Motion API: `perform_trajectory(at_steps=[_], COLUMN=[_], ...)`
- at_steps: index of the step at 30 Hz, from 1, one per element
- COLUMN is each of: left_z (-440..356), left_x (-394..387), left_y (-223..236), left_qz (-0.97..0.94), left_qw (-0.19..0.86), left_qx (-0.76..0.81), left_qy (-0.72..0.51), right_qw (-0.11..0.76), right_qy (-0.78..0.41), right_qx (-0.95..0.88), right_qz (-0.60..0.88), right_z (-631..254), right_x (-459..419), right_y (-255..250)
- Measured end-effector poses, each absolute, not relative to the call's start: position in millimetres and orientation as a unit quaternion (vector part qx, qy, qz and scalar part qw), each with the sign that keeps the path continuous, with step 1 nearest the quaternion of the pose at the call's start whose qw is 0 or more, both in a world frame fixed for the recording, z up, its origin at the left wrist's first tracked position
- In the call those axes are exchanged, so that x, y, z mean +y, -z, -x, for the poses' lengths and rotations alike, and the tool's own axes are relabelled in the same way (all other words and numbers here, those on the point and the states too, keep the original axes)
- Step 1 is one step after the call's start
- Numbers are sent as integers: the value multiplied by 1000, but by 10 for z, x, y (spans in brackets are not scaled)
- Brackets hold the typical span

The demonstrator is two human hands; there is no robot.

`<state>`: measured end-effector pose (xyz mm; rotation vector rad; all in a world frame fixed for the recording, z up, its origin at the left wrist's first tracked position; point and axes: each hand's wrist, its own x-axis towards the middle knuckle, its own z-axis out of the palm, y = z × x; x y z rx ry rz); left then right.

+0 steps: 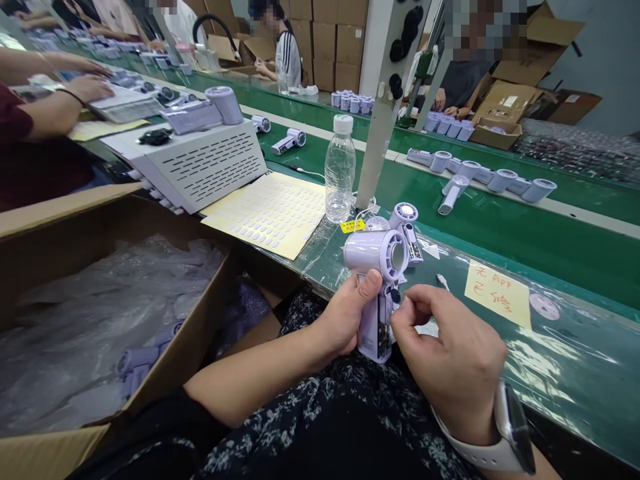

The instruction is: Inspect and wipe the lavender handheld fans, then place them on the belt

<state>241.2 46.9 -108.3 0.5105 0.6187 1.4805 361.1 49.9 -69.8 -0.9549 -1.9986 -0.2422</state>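
Note:
My left hand (343,317) is wrapped around the handle of a lavender handheld fan (367,253), held upright above my lap with its round head at the top. The handle's side is uncovered and shows dark inner parts. A small black knob (395,296) sits just under the head. Close beside it, my right hand (450,353) is closed in a pinch; whatever its fingertips hold is hidden. Behind the held fan, a second lavender fan (404,213) rests on the green bench, its handle also uncovered.
A plastic bottle (340,173) stands beside a yellow label sheet (270,210) and a white slotted metal box (210,167). A cardboard carton (200,360) with plastic bags is at my left. Fans (503,180) line the belt. A handwritten note (499,293) lies right. Co-workers sit around.

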Motion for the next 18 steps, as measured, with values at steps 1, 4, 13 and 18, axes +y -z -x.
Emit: perform_trajectory(at_steps=[1,4,13,18], left_z=[-2412,-2413,-2411,-2401], left_x=[469,470,455,445], left_y=[1081,1074,1063,1051], left_qz=[-227,-228,-239,-242], left_qw=[667,672,669,666], left_qx=[273,266,267,272], left_qy=[-655,-652,-651,-651], right_qw=[441,442,433,434], right_qy=[97,99,116,124], right_qx=[-805,-805,-808,-806], right_qz=[384,383,382,384], right_z=[-3610,-3618,-3604,-3607], right_x=[499,495,522,525], right_y=[700,697,693,702])
